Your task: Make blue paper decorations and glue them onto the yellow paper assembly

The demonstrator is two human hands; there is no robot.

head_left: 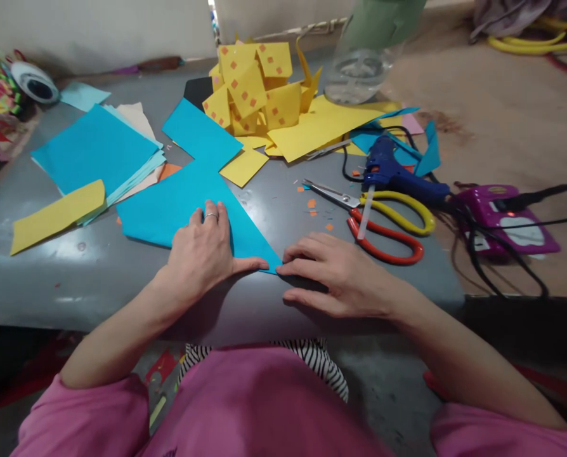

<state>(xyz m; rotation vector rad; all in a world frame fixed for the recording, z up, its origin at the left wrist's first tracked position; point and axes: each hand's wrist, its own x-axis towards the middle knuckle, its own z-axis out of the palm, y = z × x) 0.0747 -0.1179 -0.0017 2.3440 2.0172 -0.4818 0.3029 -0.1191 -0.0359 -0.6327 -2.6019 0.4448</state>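
Note:
A folded blue paper sheet [179, 203] lies on the grey table [97, 279] in front of me. My left hand [205, 251] rests flat on it, fingers stretched out, thumb along the fold near the pointed corner. My right hand [338, 273] lies beside that corner, fingertips pressing the paper's tip against the table. Neither hand lifts anything.
Scissors with red and yellow handles [378, 222] and a blue glue gun [392, 174] lie to the right, with a purple device [502, 219] and cables. A stack of blue sheets [93, 149], a yellow strip [58, 216], yellow dotted paper pieces [259, 89] and a glass jar [359, 70] sit farther back.

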